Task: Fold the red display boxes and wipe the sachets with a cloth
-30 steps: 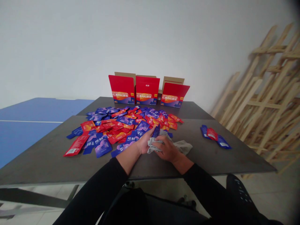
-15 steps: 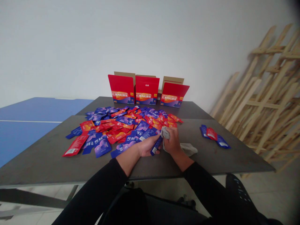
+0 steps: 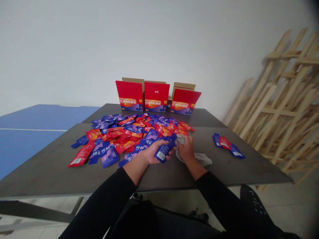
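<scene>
My left hand (image 3: 152, 153) is closed on a blue pouch (image 3: 162, 152), whose barcode side faces me. Beside its upper end, my right hand (image 3: 186, 148) grips a bunched grey-white cloth (image 3: 180, 139). Part of the cloth trails onto the table to the right, below the wrist. Whether the cloth touches the pouch is hard to make out. Just beyond the left hand spreads a heap of red and blue pouches (image 3: 127, 136), some overlapping. A red pouch (image 3: 81, 154) lies at the heap's near left edge.
Three open red cartons (image 3: 156, 99) stand at the back of the dark table (image 3: 219, 172). To the right lie a red pouch (image 3: 225, 142) and blue pouches (image 3: 236, 151). Wooden easels (image 3: 279, 99) lean against the right wall. A blue table-tennis table (image 3: 37, 132) adjoins on the left.
The blue pouch has turned from edge-on so that its broad barcode side shows. My right hand has shifted slightly right and nearer to me, with the cloth still in it.
</scene>
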Demonstrator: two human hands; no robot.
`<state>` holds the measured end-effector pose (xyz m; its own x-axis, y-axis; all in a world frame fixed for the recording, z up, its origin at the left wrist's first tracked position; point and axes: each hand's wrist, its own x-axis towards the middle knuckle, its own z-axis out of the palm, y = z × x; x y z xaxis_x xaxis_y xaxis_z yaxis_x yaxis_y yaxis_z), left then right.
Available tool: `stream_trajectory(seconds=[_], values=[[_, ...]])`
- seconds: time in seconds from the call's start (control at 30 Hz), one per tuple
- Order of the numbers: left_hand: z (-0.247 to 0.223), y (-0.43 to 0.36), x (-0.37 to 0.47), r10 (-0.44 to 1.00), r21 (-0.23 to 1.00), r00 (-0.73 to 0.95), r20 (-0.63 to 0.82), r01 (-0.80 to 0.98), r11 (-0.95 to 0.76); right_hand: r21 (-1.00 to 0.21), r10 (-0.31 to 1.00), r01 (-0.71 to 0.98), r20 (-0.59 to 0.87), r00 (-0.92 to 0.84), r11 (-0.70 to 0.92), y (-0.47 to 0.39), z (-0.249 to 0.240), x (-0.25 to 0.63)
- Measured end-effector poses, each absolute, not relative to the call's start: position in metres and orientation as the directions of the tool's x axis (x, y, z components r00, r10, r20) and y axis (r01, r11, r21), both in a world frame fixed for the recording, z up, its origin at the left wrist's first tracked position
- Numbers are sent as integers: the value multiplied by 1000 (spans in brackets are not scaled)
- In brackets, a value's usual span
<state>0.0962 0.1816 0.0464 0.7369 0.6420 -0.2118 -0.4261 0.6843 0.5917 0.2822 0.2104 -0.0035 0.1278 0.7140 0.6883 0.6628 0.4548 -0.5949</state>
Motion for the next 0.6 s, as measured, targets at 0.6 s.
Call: stream_trajectory(seconds=[0.6], values=[[35,187,122,960,746,281,4,-640,184,-585,813,590,530,-243,557,190,32,268]])
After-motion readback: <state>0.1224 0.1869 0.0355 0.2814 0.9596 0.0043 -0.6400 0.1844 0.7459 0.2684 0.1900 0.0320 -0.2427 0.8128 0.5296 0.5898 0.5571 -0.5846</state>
